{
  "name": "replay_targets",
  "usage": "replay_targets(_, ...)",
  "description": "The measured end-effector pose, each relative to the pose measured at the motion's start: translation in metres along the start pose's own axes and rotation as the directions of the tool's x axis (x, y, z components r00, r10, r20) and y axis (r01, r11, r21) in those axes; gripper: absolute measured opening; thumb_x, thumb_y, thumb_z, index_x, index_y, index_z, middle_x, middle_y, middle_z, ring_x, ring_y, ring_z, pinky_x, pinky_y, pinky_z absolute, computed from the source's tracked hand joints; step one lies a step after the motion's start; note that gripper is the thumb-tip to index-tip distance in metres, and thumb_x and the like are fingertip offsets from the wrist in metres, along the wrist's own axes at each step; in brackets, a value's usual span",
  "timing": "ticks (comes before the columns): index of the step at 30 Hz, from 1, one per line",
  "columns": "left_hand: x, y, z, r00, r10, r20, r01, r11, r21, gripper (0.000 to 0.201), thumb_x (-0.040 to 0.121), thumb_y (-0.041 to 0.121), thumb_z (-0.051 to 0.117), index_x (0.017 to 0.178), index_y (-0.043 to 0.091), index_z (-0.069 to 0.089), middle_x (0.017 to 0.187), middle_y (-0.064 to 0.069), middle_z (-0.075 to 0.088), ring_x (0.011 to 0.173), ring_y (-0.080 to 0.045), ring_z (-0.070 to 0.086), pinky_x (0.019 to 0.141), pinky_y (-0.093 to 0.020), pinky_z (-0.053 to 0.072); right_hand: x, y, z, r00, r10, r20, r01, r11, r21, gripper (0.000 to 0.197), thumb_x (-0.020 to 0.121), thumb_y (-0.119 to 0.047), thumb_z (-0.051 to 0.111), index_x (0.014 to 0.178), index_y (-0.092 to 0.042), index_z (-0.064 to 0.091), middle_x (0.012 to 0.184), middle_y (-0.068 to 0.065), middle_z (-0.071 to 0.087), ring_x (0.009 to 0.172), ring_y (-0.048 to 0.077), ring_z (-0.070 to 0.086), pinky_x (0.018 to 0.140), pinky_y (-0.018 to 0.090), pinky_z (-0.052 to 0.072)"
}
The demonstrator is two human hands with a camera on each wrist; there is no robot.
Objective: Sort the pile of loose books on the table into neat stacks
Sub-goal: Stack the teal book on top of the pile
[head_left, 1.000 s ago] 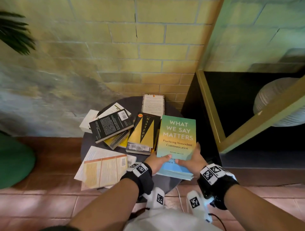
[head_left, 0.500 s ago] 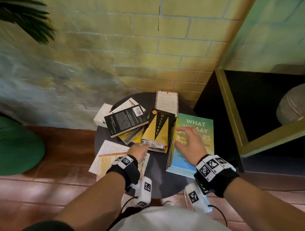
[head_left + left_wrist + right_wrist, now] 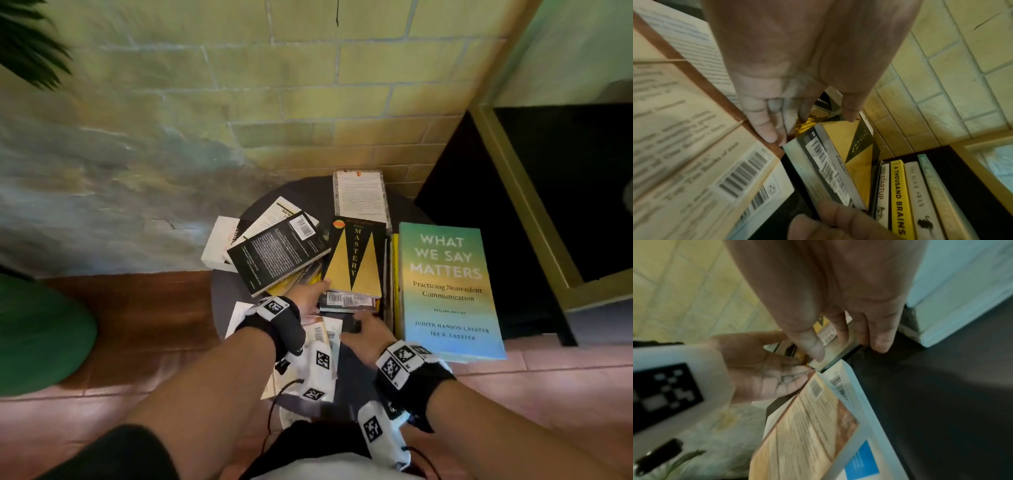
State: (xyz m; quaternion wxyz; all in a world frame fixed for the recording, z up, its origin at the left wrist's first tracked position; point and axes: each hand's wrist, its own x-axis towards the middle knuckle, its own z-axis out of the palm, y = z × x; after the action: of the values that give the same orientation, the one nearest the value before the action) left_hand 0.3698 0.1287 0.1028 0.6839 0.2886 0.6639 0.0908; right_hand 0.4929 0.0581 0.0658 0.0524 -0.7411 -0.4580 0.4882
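A black-and-gold Mastery book [image 3: 356, 260] lies atop the loose pile on the round dark table [image 3: 226, 301]. My left hand [image 3: 317, 291] holds its near left corner, thumb on the cover [image 3: 840, 142] and fingers at the edge. Gripping its near edge [image 3: 834, 356] is my right hand [image 3: 359, 323], thumb in front and fingers behind. To the right stands a stack topped by the teal "What We Say Matters" book [image 3: 445, 291]. A tan book [image 3: 694, 146] with barcodes lies under my left wrist.
A black back-cover book [image 3: 277, 253], a white book [image 3: 219, 246] and a pale book [image 3: 359, 195] lie further back. The brick wall is right behind the table. A dark cabinet with a gold frame [image 3: 531, 212] stands to the right, and a green object [image 3: 34, 335] on the left.
My right hand came off the teal book, which now rests on the right stack, and moved left to the Mastery book. My left hand reached forward to that book's corner.
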Motion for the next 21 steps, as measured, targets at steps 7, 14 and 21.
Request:
replay_targets(7, 0.01, 0.008, 0.006, 1.0, -0.013, 0.023, 0.007, 0.974, 0.227, 0.033, 0.098, 0.042, 0.047, 0.087, 0.013, 0.06, 0.082, -0.002, 0.064, 0.056, -0.009, 0.058, 0.04, -0.016, 0.043, 0.012, 0.01, 0.026, 0.987, 0.047, -0.156, -0.02, 0.985, 0.169, 0.063, 0.064, -0.043, 0.059, 0.121, -0.016, 0.054, 0.128, 0.01, 0.054, 0.113, 0.027, 0.056, 0.098, 0.041, 0.046)
replay_targets(14, 0.018, 0.016, 0.014, 0.999, -0.011, 0.04, 0.002, 0.975, 0.224, 0.033, 0.094, 0.046, 0.05, 0.085, 0.016, 0.058, 0.09, -0.007, 0.057, 0.075, -0.019, 0.052, 0.069, -0.027, 0.043, 0.001, 0.01, 0.02, 0.971, 0.015, -0.239, 0.044, 0.97, 0.24, 0.05, 0.084, -0.016, 0.061, 0.132, -0.013, 0.049, 0.137, 0.007, 0.049, 0.129, 0.024, 0.045, 0.106, 0.029, 0.033)
replay_targets(21, 0.017, 0.032, 0.011, 0.994, -0.008, 0.106, 0.002, 0.999, 0.053, 0.027, 0.094, 0.042, 0.045, 0.087, 0.021, 0.06, 0.091, -0.001, 0.066, 0.079, -0.012, 0.063, 0.066, -0.025, 0.045, 0.024, 0.014, 0.027, 0.954, 0.262, -0.145, -0.071, 0.667, 0.742, 0.052, 0.059, -0.02, 0.07, 0.109, -0.021, 0.052, 0.112, 0.015, 0.065, 0.105, 0.032, 0.06, 0.096, 0.049, 0.048)
